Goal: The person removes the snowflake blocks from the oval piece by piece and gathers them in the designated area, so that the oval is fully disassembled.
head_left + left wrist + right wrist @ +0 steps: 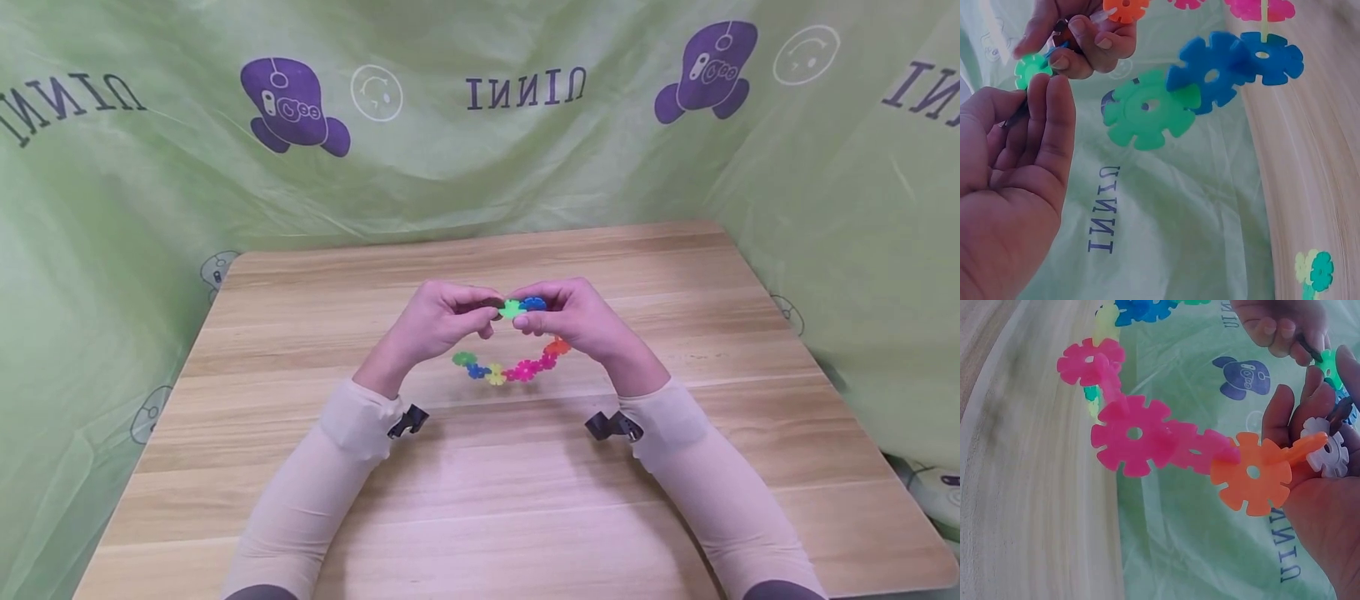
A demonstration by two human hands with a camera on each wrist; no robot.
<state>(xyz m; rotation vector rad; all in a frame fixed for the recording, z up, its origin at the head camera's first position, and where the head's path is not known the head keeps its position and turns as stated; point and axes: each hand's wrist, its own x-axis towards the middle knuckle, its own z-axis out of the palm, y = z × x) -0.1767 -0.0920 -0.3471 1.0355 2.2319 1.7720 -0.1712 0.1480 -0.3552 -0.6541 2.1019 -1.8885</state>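
A chain of flower-shaped plastic discs, notched at the rim, hangs in a loop between and below both hands. Its pink disc (1135, 434), orange disc (1252, 474), blue disc (1207, 69) and larger-looking green disc (1147, 109) dangle freely. My left hand (431, 321) pinches a dark piece beside a bright green disc (513, 309). My right hand (581, 317) grips the chain near a blue disc (533, 303), with a whitish see-through disc (1327, 448) against its palm. Fingertips of both hands nearly meet at the bright green disc; fingers partly hide the joint.
A wood-grain table (480, 500) lies beneath the hands. Green printed cloth (480, 167) hangs behind it and at the sides. A small cluster of yellow and teal discs (1319, 272) shows low against the table in the left wrist view.
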